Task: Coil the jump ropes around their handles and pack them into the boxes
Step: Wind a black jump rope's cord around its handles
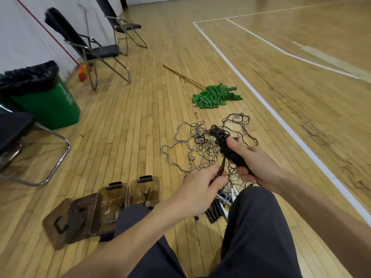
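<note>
My right hand [255,160] grips the handle bundle [228,149], wound tightly with black rope. My left hand [199,190] pinches the loose strand [220,169], motion-blurred, just below it. Behind them, tangled grey and black jump ropes [192,145] lie on the wooden floor [130,127]. Two open brown boxes [98,209] stand beside my left knee, with their lids [60,219] alongside.

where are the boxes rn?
Head view, lower left: the two open boxes stand side by side on the floor, between their lids on the left and the left hand on the right.
</note>
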